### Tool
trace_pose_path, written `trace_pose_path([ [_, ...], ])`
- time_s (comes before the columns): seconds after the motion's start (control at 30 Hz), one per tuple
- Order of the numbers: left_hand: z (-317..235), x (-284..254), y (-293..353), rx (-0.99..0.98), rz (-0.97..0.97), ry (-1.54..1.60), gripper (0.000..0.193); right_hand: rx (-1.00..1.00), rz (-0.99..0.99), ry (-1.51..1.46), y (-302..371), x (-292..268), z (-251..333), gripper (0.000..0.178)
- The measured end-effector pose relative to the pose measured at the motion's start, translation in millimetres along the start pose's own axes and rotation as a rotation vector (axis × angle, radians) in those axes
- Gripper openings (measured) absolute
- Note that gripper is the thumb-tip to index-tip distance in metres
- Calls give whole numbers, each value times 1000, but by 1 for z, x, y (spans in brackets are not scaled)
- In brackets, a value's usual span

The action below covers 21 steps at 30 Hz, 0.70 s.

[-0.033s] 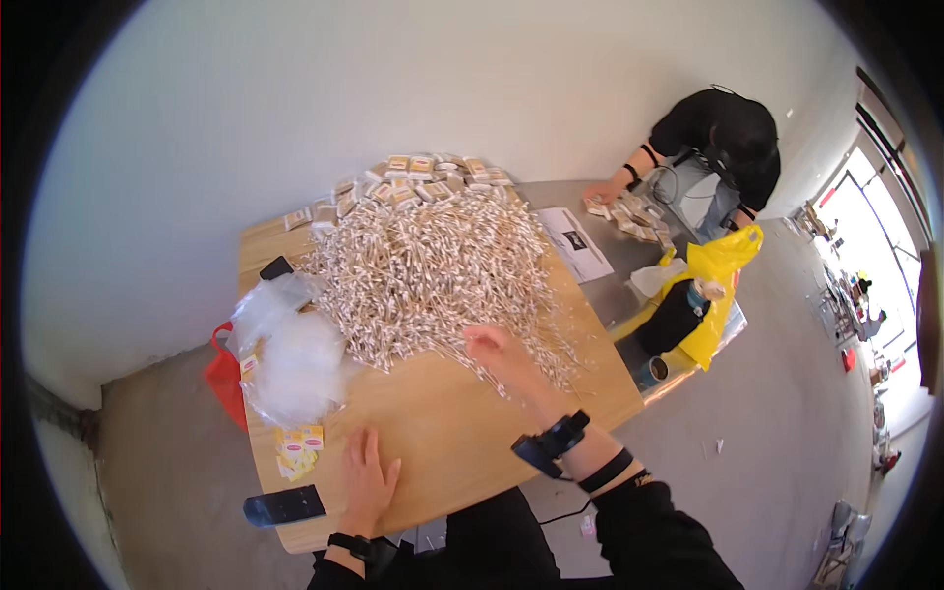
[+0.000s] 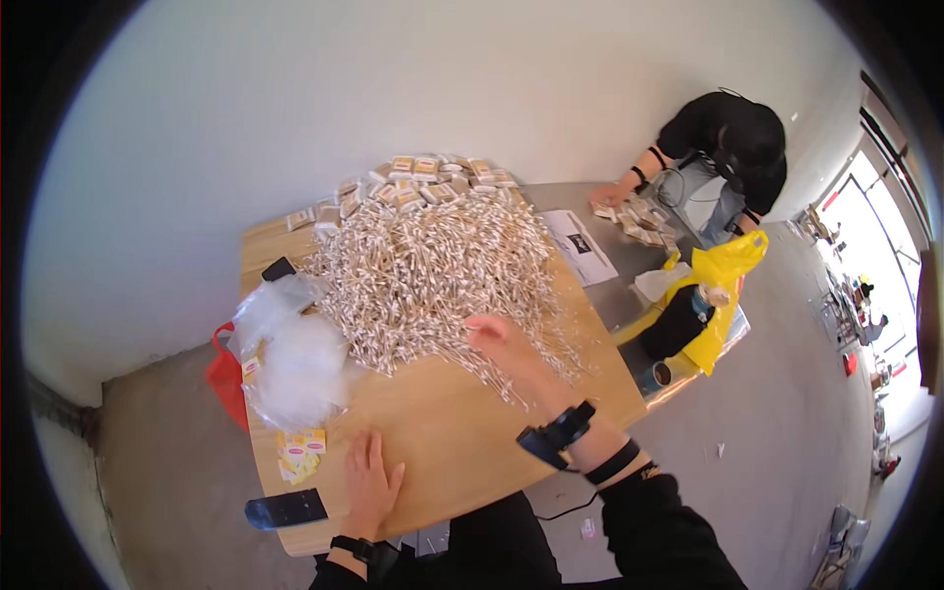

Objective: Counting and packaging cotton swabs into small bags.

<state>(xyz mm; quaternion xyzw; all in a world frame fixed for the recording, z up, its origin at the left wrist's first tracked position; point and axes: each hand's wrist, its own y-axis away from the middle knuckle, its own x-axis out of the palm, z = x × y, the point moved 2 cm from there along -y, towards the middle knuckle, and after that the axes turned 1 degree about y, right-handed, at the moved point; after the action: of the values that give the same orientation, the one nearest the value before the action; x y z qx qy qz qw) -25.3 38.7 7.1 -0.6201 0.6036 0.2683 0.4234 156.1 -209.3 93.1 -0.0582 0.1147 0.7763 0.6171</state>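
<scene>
A wide heap of loose cotton swabs (image 2: 433,265) covers much of the wooden table (image 2: 433,433). My right hand (image 2: 506,349) is at the heap's near edge, fingers curled and closed; whether swabs are between them is hidden. My left hand (image 2: 372,482) lies flat and open on the near left of the table, holding nothing. Just left of it are small yellow-and-white cards (image 2: 300,452) and a dark phone-like slab (image 2: 285,509). Clear plastic bags (image 2: 300,364) are bunched beyond them. Packed swab packets (image 2: 423,169) are piled along the heap's far side.
At the far right a person in black (image 2: 728,138) handles more packets (image 2: 639,218) on a grey table. A printed sheet (image 2: 578,246), a yellow bag (image 2: 723,285), a black bottle (image 2: 678,323) and a cup (image 2: 656,375) are nearby. A red bag (image 2: 225,374) hangs at the left edge.
</scene>
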Motion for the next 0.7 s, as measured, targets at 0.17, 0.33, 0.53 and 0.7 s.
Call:
trace_pose_path([
  [0.17, 0, 0, -7, -23, 27, -16, 63, -428, -15, 503, -124, -34, 64, 36],
  [0.33, -3, -6, -13, -43, 10, -12, 56, -563, 134, 853, -269, -24, 102, 39],
  [0.53, -6, -4, -22, -159, 105, 71, 62, -851, 428, 1268, -403, 65, 113, 46],
  [0.7, -1, -2, -22, -218, 218, 71, 64, -711, 539, 1306, -454, 118, 104, 51],
])
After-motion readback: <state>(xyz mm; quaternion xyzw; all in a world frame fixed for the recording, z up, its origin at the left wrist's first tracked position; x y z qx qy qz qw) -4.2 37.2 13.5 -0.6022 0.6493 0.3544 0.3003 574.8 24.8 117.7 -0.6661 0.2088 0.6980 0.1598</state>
